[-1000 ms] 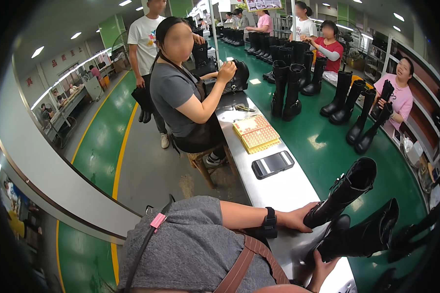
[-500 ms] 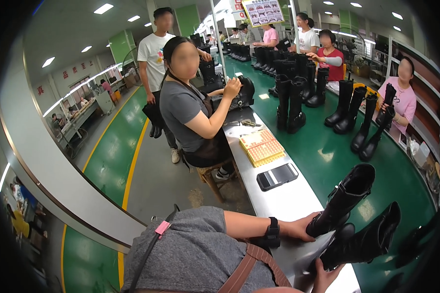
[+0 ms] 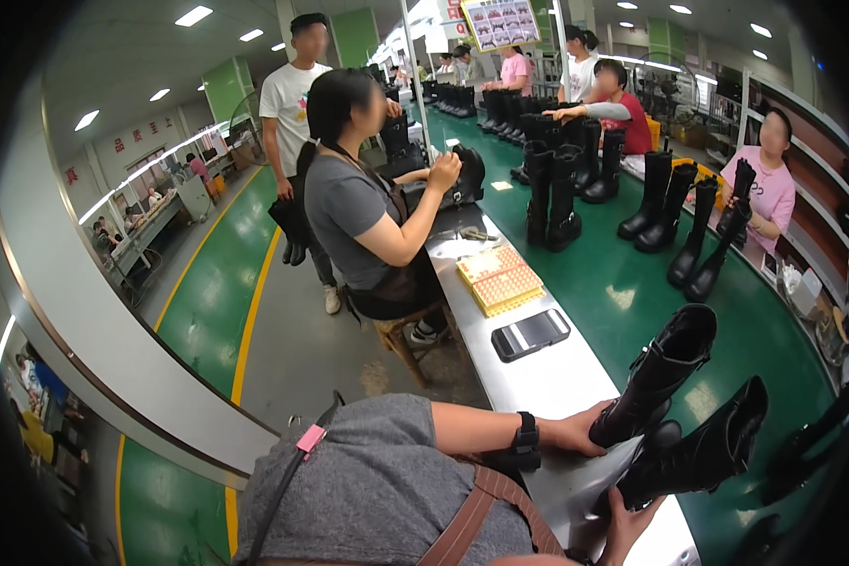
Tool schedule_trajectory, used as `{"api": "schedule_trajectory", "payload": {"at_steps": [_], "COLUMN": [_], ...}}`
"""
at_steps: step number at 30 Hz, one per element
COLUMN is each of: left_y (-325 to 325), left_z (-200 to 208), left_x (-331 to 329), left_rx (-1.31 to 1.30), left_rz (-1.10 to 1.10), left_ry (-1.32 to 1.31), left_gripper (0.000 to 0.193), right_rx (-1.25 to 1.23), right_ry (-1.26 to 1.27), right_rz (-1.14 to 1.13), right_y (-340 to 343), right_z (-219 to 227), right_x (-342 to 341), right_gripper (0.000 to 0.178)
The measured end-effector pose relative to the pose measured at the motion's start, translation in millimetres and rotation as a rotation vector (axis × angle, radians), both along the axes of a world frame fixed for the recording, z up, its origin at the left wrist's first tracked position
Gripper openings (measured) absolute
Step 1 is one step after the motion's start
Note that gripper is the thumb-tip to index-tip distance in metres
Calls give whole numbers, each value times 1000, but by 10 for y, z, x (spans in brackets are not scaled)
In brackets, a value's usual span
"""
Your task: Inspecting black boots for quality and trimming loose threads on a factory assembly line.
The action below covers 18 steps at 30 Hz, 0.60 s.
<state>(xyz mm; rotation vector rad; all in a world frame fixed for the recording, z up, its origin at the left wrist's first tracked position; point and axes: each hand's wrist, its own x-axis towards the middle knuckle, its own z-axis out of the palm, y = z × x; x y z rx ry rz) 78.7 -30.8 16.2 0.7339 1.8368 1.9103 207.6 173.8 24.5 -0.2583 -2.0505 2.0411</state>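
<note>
My left hand [image 3: 580, 430] is closed round the heel end of a tall black boot [image 3: 653, 377], which stands tilted on the metal strip at the edge of the green bench. Nearer to me, my right hand [image 3: 630, 522] grips the heel end of a second black boot [image 3: 703, 451], its shaft leaning to the right. Both shafts gape at the top, and the toe of one boot shows between them. Parts of my fingers are hidden behind the boots. A black phone-like device [image 3: 530, 335] lies on the metal strip beyond my left hand.
Orange-and-yellow trays [image 3: 500, 281] sit farther along the metal strip [image 3: 575, 382]. Several black boots stand on the green bench [image 3: 623, 302]. A seated co-worker [image 3: 368, 189] handles a black boot at the left edge. Another person in pink [image 3: 764, 184] holds boots across the bench.
The seated co-worker has turned from facing me toward the boot at the bench. The person in red now leans and reaches farther left. My hands keep hold of both boots, with little movement.
</note>
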Motion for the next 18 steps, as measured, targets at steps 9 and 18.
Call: {"api": "schedule_trajectory", "payload": {"at_steps": [9, 18], "left_y": [-23, -53], "left_z": [-50, -127], "left_x": [-9, -18], "left_rx": [45, -30], "left_rz": [3, 19], "left_ry": [12, 1], "left_gripper": [98, 97], "right_rx": [91, 171], "right_ry": [76, 122], "right_rz": [-21, -15], "right_y": [2, 38], "right_z": [-161, -248], "right_x": [-61, -78], "right_gripper": [93, 91]}}
